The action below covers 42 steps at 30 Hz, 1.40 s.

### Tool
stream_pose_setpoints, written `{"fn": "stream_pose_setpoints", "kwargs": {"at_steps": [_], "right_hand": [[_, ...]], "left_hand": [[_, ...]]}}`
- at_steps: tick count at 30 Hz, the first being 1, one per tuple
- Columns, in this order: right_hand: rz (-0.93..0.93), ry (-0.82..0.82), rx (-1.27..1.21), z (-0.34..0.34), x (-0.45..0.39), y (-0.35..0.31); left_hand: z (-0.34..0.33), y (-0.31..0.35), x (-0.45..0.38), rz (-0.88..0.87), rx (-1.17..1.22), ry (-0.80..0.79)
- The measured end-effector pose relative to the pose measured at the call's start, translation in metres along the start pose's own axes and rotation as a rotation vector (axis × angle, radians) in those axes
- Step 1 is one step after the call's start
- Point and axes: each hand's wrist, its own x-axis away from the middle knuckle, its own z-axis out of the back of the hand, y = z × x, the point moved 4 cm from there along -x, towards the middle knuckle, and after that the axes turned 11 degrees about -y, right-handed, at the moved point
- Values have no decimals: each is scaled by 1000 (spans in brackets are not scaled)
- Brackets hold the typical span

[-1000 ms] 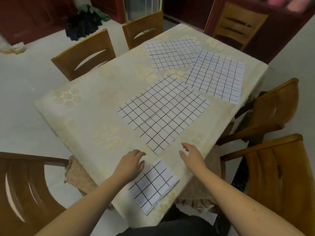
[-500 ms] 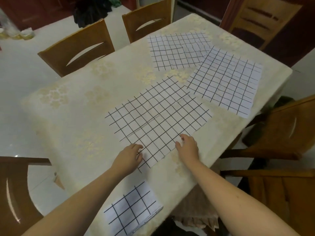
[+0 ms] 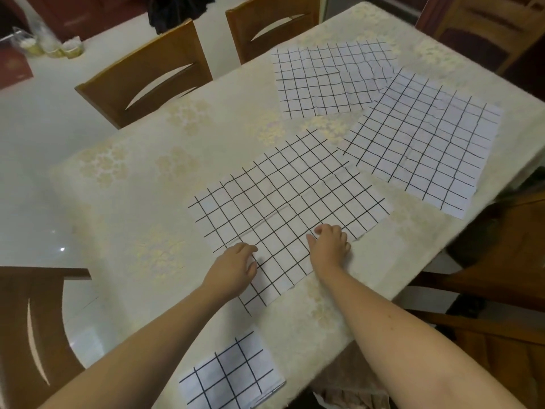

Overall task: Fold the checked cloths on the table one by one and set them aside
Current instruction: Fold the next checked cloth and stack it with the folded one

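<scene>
Three white cloths with black checks lie spread flat on the table [image 3: 141, 196]: the near checked cloth [image 3: 290, 199] in the middle, one [image 3: 424, 140] at the right edge, one [image 3: 324, 79] at the far side, its right part under the right one. A folded checked cloth [image 3: 233, 376] sits at the table's near edge. My left hand [image 3: 236, 265] rests on the near cloth's left front edge with fingers curled on the fabric. My right hand [image 3: 330, 246] grips its right front edge the same way. The cloth still lies flat.
The table wears a cream floral cover. Wooden chairs stand on the far side [image 3: 147, 75] [image 3: 271, 25], at the near left [image 3: 29, 326] and along the right [image 3: 489, 278]. The right cloth reaches almost to the table's right edge.
Both hands moved forward from beside the folded cloth onto the near spread cloth and curled their fingers on its front edges. The view shifted forward, so the folded cloth now lies nearer me.
</scene>
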Motion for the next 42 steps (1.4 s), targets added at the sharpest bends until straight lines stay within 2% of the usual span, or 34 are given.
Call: {"fn": "stream_pose_setpoints", "kwargs": {"at_steps": [7,13,17,23,31,35,42], "right_hand": [[42,26,59,0,-1,-2],[184,58,32,14,13,4],[282,93,49,26,33,28],[304,178,268,34,49,63],[340,205,254,48,67,74],[374,196,211,57,75,76],[368,222,203,77,86,78]], "left_hand": [[7,5,-12,-24,-23,22],[17,10,-17,-69,-47,83],[24,18,-32,-161,-143,119],[22,52,-76,-249,-300,58],[6,100,-111,-359,-564,-41],[7,105,-114,-418,-516,-22],[31,101,-98,-535,-400,116]]}}
